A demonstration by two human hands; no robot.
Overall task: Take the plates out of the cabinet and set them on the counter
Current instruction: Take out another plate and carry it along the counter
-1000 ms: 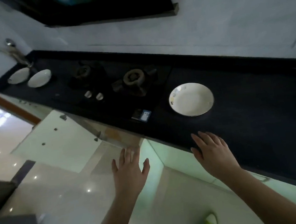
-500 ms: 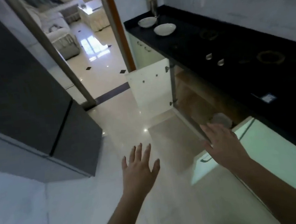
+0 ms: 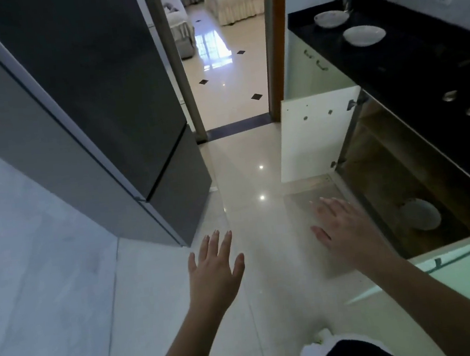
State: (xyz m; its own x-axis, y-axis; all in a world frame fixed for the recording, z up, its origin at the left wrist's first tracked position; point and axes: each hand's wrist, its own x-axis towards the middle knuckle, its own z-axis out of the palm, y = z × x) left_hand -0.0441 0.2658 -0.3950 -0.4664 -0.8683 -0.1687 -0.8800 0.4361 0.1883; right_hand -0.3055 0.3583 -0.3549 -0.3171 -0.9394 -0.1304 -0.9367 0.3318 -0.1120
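The low cabinet (image 3: 394, 161) under the black counter (image 3: 417, 51) stands with its white door (image 3: 316, 137) swung wide. Inside, on the brown shelf, lies a white plate (image 3: 420, 213). Two white plates (image 3: 331, 18) (image 3: 364, 35) rest on the counter's far end. My right hand (image 3: 346, 230) hovers flat with fingers spread, just left of the cabinet opening and the plate inside. My left hand (image 3: 214, 272) is held out over the floor, fingers apart, holding nothing.
A tall dark grey fridge (image 3: 81, 107) fills the left side. A doorway (image 3: 230, 62) ahead leads to a tiled room with sofas. A second pale green cabinet door (image 3: 454, 265) is open at lower right. Glossy floor tiles lie between fridge and cabinets.
My view has swung left and down from the counter to the open cabinet. Both hands dropped from the counter edge toward the floor, the right hand nearing the cabinet opening.
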